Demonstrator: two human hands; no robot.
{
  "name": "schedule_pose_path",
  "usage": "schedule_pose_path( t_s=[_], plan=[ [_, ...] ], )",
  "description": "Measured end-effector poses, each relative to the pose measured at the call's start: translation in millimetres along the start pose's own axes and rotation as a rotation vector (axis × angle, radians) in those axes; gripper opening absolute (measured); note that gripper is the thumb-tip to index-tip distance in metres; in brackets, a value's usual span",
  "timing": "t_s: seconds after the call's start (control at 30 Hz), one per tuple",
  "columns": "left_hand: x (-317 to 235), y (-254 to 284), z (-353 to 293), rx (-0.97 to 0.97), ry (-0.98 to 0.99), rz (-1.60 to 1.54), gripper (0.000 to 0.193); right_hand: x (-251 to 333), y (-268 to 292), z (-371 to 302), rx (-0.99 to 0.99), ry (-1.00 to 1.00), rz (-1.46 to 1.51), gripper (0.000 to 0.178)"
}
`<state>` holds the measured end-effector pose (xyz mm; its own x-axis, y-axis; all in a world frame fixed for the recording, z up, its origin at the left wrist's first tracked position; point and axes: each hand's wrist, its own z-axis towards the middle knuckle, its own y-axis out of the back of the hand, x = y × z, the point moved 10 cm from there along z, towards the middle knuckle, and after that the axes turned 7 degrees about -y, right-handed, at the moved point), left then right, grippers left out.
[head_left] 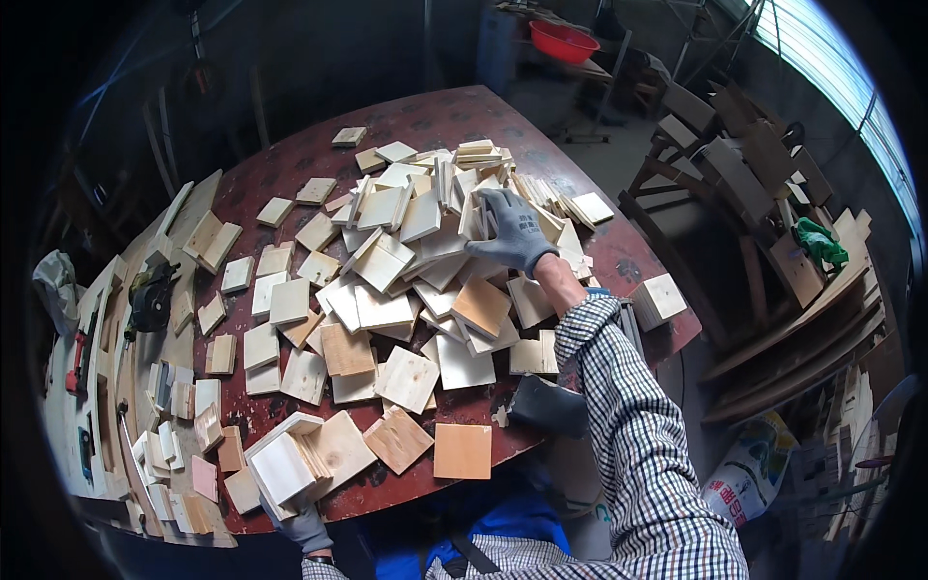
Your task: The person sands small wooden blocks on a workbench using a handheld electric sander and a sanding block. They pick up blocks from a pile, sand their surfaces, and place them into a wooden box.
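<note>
the right hand [510, 232], in a grey glove, reaches far across the round red table [425, 116] and lies on the big heap of pale wooden squares [406, 242]. its fingers are spread and curled over the upright edges of a few squares near the top of the heap, gripping them loosely rather than clenched into a fist (how many squares sit under the palm cannot be told). the checked sleeve [628, 425] runs from the lower edge up to that wrist. the left hand [304, 527], also gloved in grey, is at the near rim of the table, mostly hidden under a small stack of squares [285, 464]; it grasps that stack from below, with the stack resting partly on the table edge. just right of the stack lie single squares, one of them orange-brown [462, 450]. a dark grey block [548, 404] sits near the right forearm. more squares are scattered over the left half of the table, and a bench with tools and wood strips [145, 319] stands to the left. a red basin [564, 41] is far behind.
</note>
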<state>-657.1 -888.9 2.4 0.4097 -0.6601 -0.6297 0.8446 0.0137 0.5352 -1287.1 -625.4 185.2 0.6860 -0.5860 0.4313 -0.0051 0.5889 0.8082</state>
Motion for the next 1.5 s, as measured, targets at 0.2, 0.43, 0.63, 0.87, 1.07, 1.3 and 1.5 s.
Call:
schedule_pose_path(
  t_s=[0.2,0.43,0.63,0.87,1.07,1.3,1.5],
  plan=[
    [18.1,1.8,-2.4,-0.007,0.019,-0.063,0.06,70.6,-9.2,-76.6,0.169,0.496,0.002,0.086],
    [16.4,-2.4,-3.3,0.046,0.003,0.018,0.052,3.0,47.8,-54.1,-0.223,-0.02,0.737,0.05],
    [17.6,1.9,-3.5,0.021,0.021,-0.013,0.065,-5.1,-20.2,-46.5,0.39,-0.489,-0.011,0.084],
    [-1.2,-5.4,-1.5,0.007,-0.017,0.033,0.079,97.6,-18.8,-54.8,0.242,0.213,0.317,0.086],
    [-32.6,-6.3,6.8,-0.011,-0.084,0.063,0.074,37.6,17.3,-39.4,-0.064,-0.106,0.556,0.06],
    [-37.5,3.2,11.1,-0.004,-0.055,0.06,0.072,106.0,-23.7,-86.4,0.316,-0.01,-0.327,0.089],
    [-44.6,-1.2,11.3,0.007,-0.092,0.074,0.078,127.4,-8.1,-130.1,0.05,0.39,-0.051,0.082]
  ],
)
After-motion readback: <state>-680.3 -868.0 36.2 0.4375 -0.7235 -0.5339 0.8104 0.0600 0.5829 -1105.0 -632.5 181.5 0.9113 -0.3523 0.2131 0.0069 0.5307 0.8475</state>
